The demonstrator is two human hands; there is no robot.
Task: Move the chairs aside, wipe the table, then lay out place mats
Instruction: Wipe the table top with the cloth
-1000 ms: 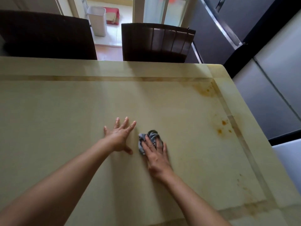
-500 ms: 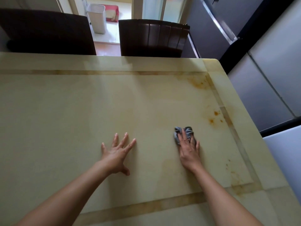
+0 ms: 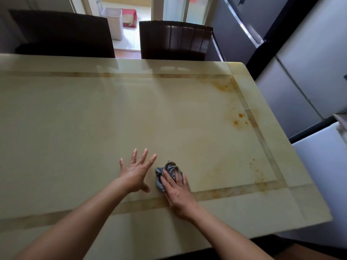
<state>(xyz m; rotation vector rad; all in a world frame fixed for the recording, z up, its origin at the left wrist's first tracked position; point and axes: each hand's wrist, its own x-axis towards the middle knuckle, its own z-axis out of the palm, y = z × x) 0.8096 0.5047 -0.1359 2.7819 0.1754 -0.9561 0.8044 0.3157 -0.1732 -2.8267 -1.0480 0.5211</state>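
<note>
Grey-blue cloth (image 3: 169,168) lies bunched under the right hand (image 3: 178,194), whose fingers are stretched out flat over it and press it down rather than grip it. That suits wiping, since a flat palm spreads the pressure. Just beside it, not touching, the left hand (image 3: 136,172) rests on the bare surface with its fingers straight and spread wide, most likely as a prop to carry the person's weight while leaning over. Both hands are close together near the person's own side, where a darker inlaid band runs along the pale, glossy tabletop (image 3: 84,119).

The wiping step looks to be in hand and unfinished. Orange-brown stains (image 3: 240,119) remain well apart from the cloth, toward the right edge, with more speckling in the far right corner and near the right end of the band. Those patches will probably need firmer rubbing.

No place mats are in view. Two dark chairs (image 3: 175,40) stand along the far side; how close they sit to the edge is hard to judge from this angle. Beyond them is a pale bin (image 3: 113,21) on a sunlit floor.
</note>
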